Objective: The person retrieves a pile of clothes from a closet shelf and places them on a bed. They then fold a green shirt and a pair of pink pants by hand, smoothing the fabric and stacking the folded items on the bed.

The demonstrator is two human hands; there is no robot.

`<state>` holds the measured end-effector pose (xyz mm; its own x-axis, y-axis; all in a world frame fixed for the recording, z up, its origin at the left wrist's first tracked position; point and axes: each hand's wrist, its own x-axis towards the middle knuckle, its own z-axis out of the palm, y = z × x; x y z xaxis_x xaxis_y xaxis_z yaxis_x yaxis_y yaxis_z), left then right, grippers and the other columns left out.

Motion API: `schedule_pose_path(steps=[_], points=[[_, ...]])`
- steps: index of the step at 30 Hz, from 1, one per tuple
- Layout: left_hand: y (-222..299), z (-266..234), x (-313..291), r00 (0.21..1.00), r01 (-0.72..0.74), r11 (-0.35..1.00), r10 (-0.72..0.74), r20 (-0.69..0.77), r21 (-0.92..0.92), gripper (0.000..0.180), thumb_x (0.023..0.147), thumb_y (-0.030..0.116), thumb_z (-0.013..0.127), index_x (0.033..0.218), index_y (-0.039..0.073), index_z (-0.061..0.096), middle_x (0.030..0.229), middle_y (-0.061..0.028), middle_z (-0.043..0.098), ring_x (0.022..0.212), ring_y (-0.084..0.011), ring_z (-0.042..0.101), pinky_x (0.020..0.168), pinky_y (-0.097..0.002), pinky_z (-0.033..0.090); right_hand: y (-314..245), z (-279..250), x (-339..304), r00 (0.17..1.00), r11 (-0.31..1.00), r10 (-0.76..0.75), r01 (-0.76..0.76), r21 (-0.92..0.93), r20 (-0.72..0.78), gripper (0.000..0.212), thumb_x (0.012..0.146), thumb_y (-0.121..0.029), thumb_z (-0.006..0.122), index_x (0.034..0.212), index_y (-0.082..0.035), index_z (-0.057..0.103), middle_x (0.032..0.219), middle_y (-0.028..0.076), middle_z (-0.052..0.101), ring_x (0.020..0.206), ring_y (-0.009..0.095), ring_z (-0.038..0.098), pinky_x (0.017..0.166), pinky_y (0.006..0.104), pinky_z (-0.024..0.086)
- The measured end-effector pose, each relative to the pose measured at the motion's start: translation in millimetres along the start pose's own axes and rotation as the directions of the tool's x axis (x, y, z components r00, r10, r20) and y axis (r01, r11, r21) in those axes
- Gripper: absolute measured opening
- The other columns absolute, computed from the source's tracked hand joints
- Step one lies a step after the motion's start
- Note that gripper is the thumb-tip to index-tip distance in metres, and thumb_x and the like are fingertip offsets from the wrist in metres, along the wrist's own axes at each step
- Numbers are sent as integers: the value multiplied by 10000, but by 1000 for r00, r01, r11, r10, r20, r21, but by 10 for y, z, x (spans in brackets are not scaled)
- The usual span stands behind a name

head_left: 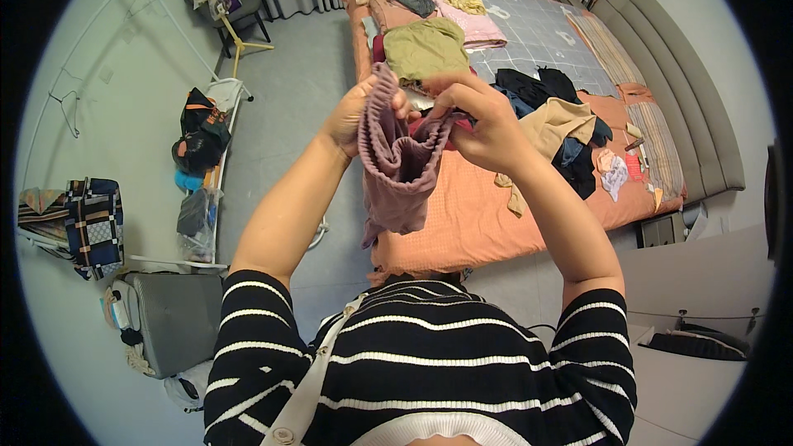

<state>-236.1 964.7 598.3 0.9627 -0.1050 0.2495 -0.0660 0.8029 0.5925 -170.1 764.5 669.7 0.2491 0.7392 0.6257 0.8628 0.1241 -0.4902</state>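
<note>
A mauve garment with a gathered elastic waistband (399,177) hangs in front of me, its waist opening upward. The cloth sags below the band, and I cannot tell whether it is trousers or shorts. My left hand (355,118) grips the left side of the band, some fingers tucked behind the cloth. On the other side my right hand (483,120) pinches the edge of the band between thumb and fingers. Beyond the hands, an olive-green garment (427,48) lies spread on the bed.
The bed (479,215) has an orange sheet and a grey headboard (677,74). To the right lie a heap of dark clothes (578,173) and a beige garment (557,125). At left stand a white clothes rack (216,198) with bags, a yellow stand (235,48) and a grey suitcase (178,322).
</note>
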Motion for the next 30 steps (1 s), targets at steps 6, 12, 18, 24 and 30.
schedule_pose_path(steps=[6,12,18,24,30], points=[[286,-45,-74,948,-228,915,286,-137,332,194,984,277,445,976,91,501,771,-41,537,693,-161,544,780,-361,518,0,-88,-317,723,499,473,-691,523,504,279,722,10,686,999,15,651,898,17,653,771,89,595,676,222,477],[491,28,-147,746,-383,750,595,-299,539,62,967,133,478,953,86,516,835,-66,582,716,-161,585,680,-300,521,-229,139,-481,771,178,414,-590,788,484,295,660,-64,734,938,0,656,1061,77,602,932,177,582,810,318,463],[452,199,-147,942,-295,915,327,-80,276,114,960,119,477,1037,48,522,852,-94,614,707,-169,619,645,-280,548,-659,455,-216,850,580,-114,-363,729,514,234,590,-72,683,771,-29,542,756,25,551,725,122,511,674,281,421],[22,560,-277,982,184,981,-185,31,57,222,913,53,543,1129,7,541,1032,-81,628,929,-155,638,806,-269,557,-656,128,-8,997,973,-70,60,-221,-37,204,569,-100,651,740,-31,565,1075,137,566,978,329,527,848,373,439],[-159,254,-151,985,116,858,-165,55,500,193,885,79,599,1064,7,604,1030,-24,631,931,-90,589,815,-225,491,-513,227,-25,994,996,81,-83,-20,-67,194,586,-13,627,758,-35,541,950,158,598,857,332,581,750,358,472]])
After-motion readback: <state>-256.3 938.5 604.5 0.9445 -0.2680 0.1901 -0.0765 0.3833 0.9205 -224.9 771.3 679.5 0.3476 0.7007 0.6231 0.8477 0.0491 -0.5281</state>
